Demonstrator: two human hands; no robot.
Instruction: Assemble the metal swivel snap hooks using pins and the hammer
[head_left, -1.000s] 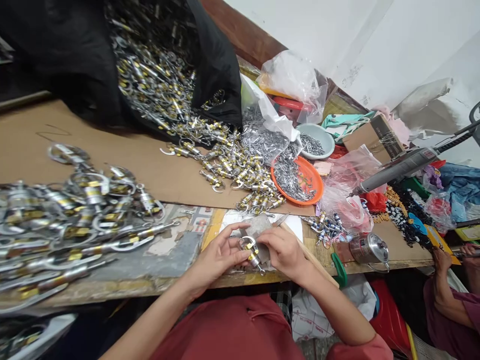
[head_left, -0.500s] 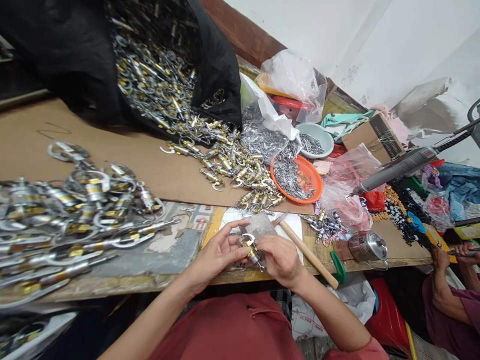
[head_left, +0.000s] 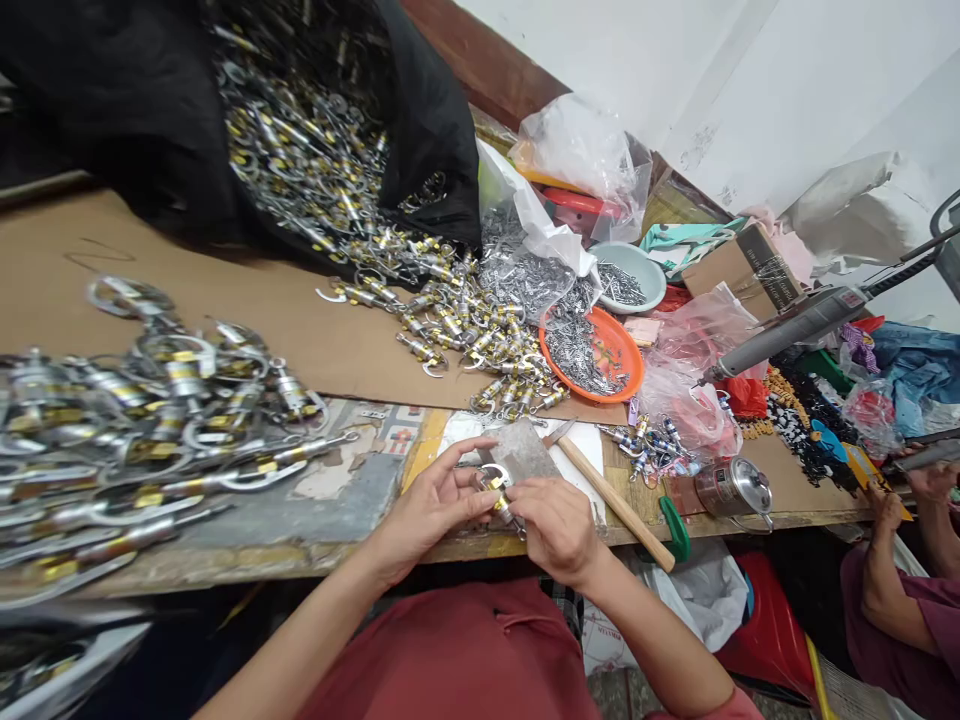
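Between both hands, near the table's front edge, is a small silver and yellow metal piece (head_left: 495,483) with a curved hook. My left hand (head_left: 442,505) pinches it from the left with thumb and fingers. From the right, my right hand (head_left: 555,520) has its fingers closed on the lower end of the same piece, which it partly hides. Just behind the hands lies a flat grey metal block (head_left: 529,450). A hammer (head_left: 615,500) with a wooden handle rests to the right of the block.
Similar metal pieces lie piled on the left (head_left: 172,400) and spill from a black bag (head_left: 431,110). An orange plate (head_left: 626,345), a pale bowl (head_left: 649,275), a metal mug (head_left: 731,490) and an electric screwdriver (head_left: 795,330) are rightward. Another person's hands (head_left: 885,510) show far right.
My right hand's fingers have shifted over the metal piece and cover more of its lower end. At the far right, the other person's hands have moved slightly.
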